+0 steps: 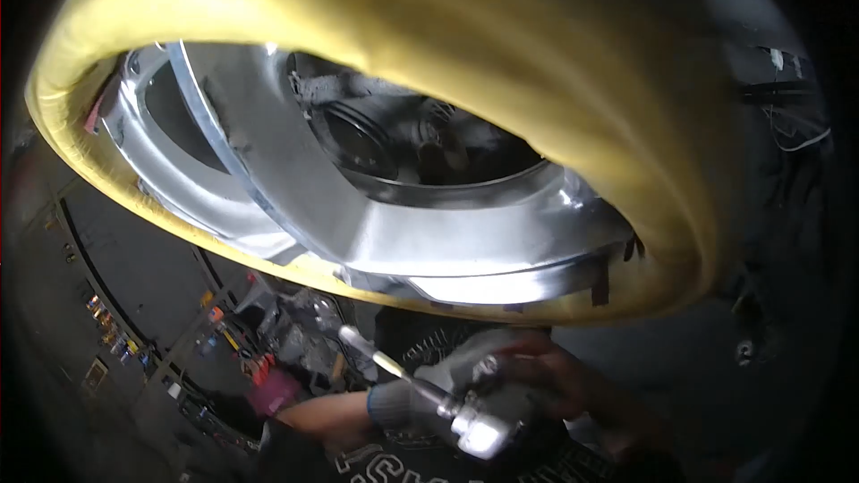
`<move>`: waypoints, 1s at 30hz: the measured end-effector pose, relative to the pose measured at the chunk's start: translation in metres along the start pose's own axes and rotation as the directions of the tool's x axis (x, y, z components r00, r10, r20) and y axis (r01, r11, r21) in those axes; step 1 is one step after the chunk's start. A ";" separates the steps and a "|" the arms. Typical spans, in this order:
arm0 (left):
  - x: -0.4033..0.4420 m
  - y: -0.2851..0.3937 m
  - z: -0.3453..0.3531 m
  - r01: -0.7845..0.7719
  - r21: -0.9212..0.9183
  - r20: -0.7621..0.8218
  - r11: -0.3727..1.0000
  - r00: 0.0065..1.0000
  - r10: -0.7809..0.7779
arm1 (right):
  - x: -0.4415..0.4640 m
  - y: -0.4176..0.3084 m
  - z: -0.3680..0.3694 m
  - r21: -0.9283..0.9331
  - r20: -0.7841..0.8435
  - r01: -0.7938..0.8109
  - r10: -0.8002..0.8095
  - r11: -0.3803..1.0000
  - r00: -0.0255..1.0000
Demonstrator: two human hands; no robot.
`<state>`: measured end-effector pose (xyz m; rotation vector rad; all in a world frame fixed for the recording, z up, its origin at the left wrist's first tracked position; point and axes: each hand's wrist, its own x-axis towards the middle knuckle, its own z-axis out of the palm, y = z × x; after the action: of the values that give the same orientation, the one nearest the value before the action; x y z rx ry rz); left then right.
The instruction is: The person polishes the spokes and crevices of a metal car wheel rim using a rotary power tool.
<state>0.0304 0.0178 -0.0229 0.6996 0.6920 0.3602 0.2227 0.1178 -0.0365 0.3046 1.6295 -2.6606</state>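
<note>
A metal tool [483, 434] with a long thin shaft and a pale yellow band lies slantwise at the bottom centre. My left hand [438, 380], in a grey glove with a blue-edged cuff, is closed at the tool, partly behind its shaft. Fingers of my right hand [546, 371] curl round the tool's far side, blurred and in shadow. Above both hands hangs a large shiny metal part [447, 237] with curved openings, ringed by a padded yellow cover [358, 0]. The tool's shaft tip is just below the cover's lower rim, apart from it.
Red, orange and other small items [259, 371] lie in a cluttered group at the lower left. Farther left is a row of small colourful objects [112, 331]. Thin white cables [801, 139] hang at the right. Dark machinery [385, 139] shows through the metal part's opening.
</note>
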 end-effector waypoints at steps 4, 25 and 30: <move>-0.003 0.004 -0.001 -0.006 0.000 0.016 1.000 1.000 0.006 | 0.007 0.002 -0.004 0.008 0.012 0.041 -0.041 0.999 0.999; -0.016 -0.011 0.028 -0.232 0.299 0.202 0.925 0.963 0.177 | -0.029 -0.033 0.065 -0.267 -0.324 0.225 -0.307 0.937 0.895; 0.003 0.021 0.027 -0.731 0.118 0.100 0.672 0.682 0.725 | -0.032 -0.038 0.099 -0.358 -0.515 0.098 -0.284 0.928 0.809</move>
<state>0.0496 0.0219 0.0059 1.1225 0.3611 1.0445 0.2343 0.0451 0.0462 1.0486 2.3273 -2.5160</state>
